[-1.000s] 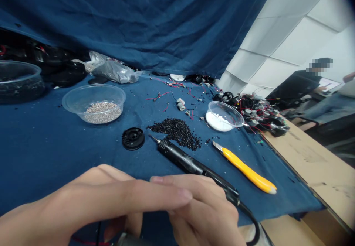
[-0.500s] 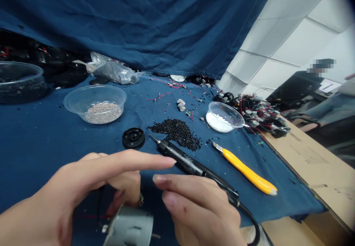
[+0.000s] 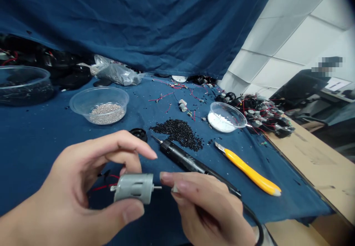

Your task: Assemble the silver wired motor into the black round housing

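Observation:
My left hand [image 3: 91, 187] grips a small grey electric motor [image 3: 133, 188] between thumb and fingers. The motor lies sideways, its thin metal shaft pointing right and red wires [image 3: 107, 186] trailing from its left end. Just right of the shaft, my right hand [image 3: 210, 205] is closed in a pinch. A small pale patch shows at its fingertips, and I cannot tell whether it is a part or a nail. Behind the hands lies a black electric screwdriver [image 3: 188, 160]. A round black plastic part [image 3: 139, 134] is partly hidden by my left hand.
Loose black screws [image 3: 180, 133] are heaped beyond the screwdriver. A clear bowl of silvery pieces [image 3: 107, 113] stands left, another with white pieces [image 3: 222, 122] right. A yellow utility knife [image 3: 251, 172] has its blade out. Wired parts [image 3: 257, 115] crowd the right edge; a person [image 3: 305, 87] is beyond.
My left hand has turned and raised the motor, so its side and shaft now show fully. My left thumb has come into view. The right fingers have drawn into a pinch near the shaft.

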### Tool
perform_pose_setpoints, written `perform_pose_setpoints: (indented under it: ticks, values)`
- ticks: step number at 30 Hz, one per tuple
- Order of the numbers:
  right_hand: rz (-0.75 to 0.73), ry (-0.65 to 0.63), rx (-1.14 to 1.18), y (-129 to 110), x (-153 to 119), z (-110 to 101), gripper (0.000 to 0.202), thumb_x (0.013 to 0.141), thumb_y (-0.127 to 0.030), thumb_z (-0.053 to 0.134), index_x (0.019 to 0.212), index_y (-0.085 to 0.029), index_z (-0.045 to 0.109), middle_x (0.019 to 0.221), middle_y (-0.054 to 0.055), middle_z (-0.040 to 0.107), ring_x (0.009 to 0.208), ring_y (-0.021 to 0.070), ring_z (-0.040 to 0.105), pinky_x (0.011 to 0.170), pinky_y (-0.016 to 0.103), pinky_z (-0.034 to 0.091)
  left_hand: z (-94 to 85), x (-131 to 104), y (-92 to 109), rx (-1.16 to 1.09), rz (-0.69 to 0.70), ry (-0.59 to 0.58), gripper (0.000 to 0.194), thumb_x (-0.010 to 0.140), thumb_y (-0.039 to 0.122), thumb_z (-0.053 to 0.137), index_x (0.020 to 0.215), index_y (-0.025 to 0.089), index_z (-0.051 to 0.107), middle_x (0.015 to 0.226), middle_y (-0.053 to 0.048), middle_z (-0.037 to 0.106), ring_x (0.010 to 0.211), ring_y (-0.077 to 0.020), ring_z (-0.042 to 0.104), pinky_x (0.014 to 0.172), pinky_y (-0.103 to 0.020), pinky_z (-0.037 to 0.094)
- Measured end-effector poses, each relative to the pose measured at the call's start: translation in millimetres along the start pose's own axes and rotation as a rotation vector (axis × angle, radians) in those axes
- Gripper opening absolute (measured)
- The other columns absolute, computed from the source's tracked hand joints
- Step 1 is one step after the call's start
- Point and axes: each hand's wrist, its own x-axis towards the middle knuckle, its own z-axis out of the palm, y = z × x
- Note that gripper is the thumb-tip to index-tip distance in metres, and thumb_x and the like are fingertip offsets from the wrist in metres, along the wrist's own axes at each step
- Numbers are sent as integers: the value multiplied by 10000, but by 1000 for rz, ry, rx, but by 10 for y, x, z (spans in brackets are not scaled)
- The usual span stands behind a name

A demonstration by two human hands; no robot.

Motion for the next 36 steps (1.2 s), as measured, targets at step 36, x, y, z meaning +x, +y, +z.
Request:
perform_pose_setpoints:
  ticks: [36]
  values:
    - [389,-133,-53,95,10,53,71,904,-113,625,942,-166,652,829,-29,724,703,52,699,681,97,543,-34,129,-112,132,18,-49,112,798,255,686,875,184,647,730,27,659,622,-100,589,592,-200,440]
